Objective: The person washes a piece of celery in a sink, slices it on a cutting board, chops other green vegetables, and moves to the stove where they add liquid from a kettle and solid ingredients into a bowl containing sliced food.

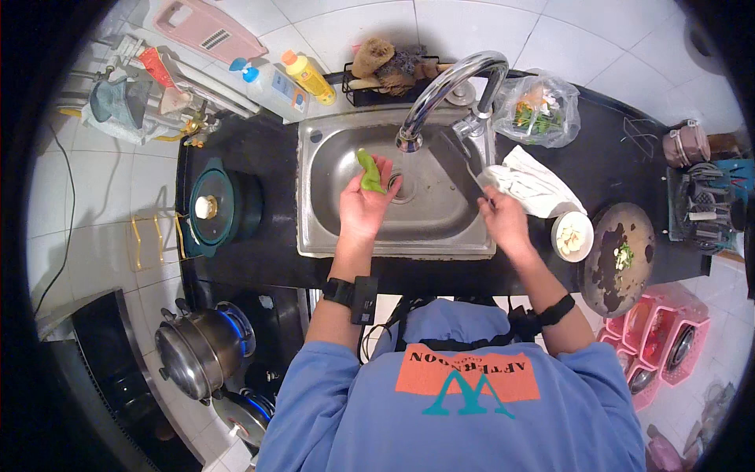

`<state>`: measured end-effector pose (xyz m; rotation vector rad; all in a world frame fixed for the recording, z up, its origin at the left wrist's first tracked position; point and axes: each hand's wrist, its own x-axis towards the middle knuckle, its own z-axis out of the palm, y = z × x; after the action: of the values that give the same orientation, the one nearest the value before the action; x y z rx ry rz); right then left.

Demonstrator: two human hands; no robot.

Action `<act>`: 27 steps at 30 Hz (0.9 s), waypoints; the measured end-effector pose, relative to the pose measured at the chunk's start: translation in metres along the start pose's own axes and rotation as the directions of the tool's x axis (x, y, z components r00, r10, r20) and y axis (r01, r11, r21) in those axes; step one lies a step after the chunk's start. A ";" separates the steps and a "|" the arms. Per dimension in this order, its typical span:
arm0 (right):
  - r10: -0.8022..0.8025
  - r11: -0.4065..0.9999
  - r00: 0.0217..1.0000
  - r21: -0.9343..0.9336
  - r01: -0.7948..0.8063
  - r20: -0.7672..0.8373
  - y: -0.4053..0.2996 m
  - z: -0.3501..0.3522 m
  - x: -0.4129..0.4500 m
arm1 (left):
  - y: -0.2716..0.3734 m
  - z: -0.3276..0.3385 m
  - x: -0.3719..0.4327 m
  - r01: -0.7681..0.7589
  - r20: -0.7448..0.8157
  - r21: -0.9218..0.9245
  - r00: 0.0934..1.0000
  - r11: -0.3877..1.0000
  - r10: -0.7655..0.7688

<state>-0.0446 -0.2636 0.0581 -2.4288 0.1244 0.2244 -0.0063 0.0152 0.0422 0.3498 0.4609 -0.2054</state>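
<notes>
A green pepper (370, 172) rests in the upturned palm and fingers of my left hand (367, 203), above the left part of the stainless steel sink (330, 241). My right hand (505, 221) is at the sink's right rim, its fingers closed around the handle of a knife (470, 167). The blade points up and left over the basin; its full outline is hard to tell against the dark steel. Just beyond my right hand lies a white cloth (534, 183). The chrome faucet (448, 76) arches over the basin, with no water visible.
Right of the sink are a bowl of garlic cloves (571, 237), a round chopping board (607, 277) with chopped greens, and a plastic bag of scraps (540, 112). Leftward stand a lidded green pot (227, 206) and a steel steamer pot (191, 348) over a blue flame. Bottles (309, 76) line the back.
</notes>
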 end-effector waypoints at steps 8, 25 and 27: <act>0.065 0.991 0.994 -0.110 -0.074 -0.083 0.009 -0.036 0.014 | 0.002 0.006 0.000 0.101 0.045 -0.122 0.994 0.987 -0.096; -0.032 0.956 0.999 -0.292 0.026 -0.017 0.016 0.065 -0.011 | 0.123 -0.057 0.036 0.049 0.091 0.870 0.962 0.490 -0.258; 0.164 0.821 0.956 0.503 -0.269 0.244 0.025 0.073 -0.018 | 0.132 -0.087 0.030 -0.151 0.013 0.768 0.975 -0.622 -0.220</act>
<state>-0.0758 -0.2353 -0.0087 -1.8220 0.3350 0.4607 0.0210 0.1663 -0.0075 2.4582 -0.2328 -0.8191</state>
